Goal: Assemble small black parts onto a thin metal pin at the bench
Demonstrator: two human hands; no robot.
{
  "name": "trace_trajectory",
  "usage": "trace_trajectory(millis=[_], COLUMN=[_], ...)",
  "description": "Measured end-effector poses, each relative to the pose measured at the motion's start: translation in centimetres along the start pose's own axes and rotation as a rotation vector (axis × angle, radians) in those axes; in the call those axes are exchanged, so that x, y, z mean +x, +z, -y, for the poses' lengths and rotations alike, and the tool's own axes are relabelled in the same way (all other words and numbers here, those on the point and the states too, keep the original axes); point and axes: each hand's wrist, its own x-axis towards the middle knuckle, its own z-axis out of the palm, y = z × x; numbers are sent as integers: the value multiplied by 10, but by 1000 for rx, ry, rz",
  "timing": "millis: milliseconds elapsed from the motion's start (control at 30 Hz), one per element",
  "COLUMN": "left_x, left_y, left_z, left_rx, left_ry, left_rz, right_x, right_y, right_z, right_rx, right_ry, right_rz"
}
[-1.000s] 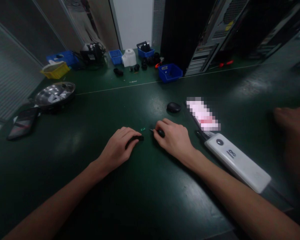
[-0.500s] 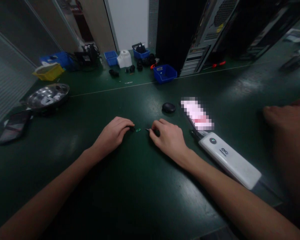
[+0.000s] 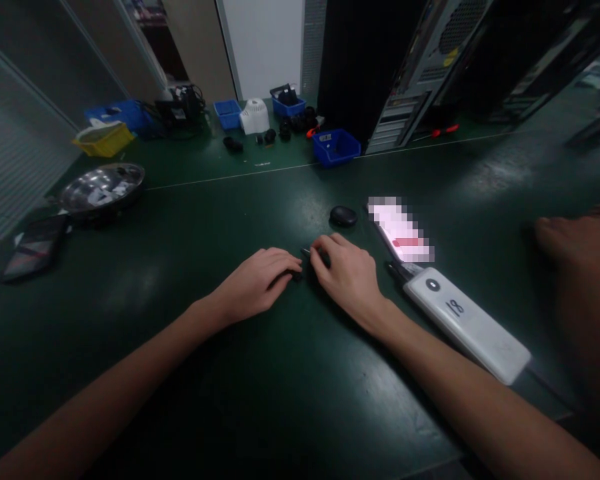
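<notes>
My left hand point(image 3: 255, 283) rests low over the green tabletop, thumb and fingers closed on a small dark piece point(image 3: 297, 275). Its shape is mostly hidden under the fingertips. Close on the right, my right hand point(image 3: 347, 273) pinches a slim dark tool with a pointed metal tip point(image 3: 305, 252), which sticks out leftward past the fingers. Whether it is a screwdriver or tweezers cannot be made out. A black computer mouse point(image 3: 343, 216) lies just beyond my right hand.
To the right lie a lit phone point(image 3: 400, 230) and a white power bank point(image 3: 467, 323) with a cable. Another person's hand point(image 3: 575, 243) rests at the far right. A metal bowl point(image 3: 100, 190) and a dark phone-like slab point(image 3: 35, 247) are left; blue bins point(image 3: 336, 148) stand behind.
My left hand has moved right with the dark piece, closer to my right hand. The small green board between the hands is no longer visible. The view has shifted slightly.
</notes>
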Motion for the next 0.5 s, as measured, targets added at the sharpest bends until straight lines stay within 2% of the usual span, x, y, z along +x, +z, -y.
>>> trace_trajectory(millis=[133,233,300,367,500], left_x=[-2,-22,-47,-82,-172], left_y=[2,-3,-12,-27,-68], left_z=[-9,2,17,35,74], left_rx=[6,3,1,28,273], left_ry=[-4,-38,-115,-256,-611], left_rz=[-10,-37,-94,-177,-335], right_x=[0,-1,-1,-3,-13], right_y=[-1,-4,-6,-9,-13], right_z=[1,0,0,3,16], right_rx=[17,61,111,176,285], right_ry=[-12,-29,-75,-163,-419], right_rz=[1,4,12,43,175])
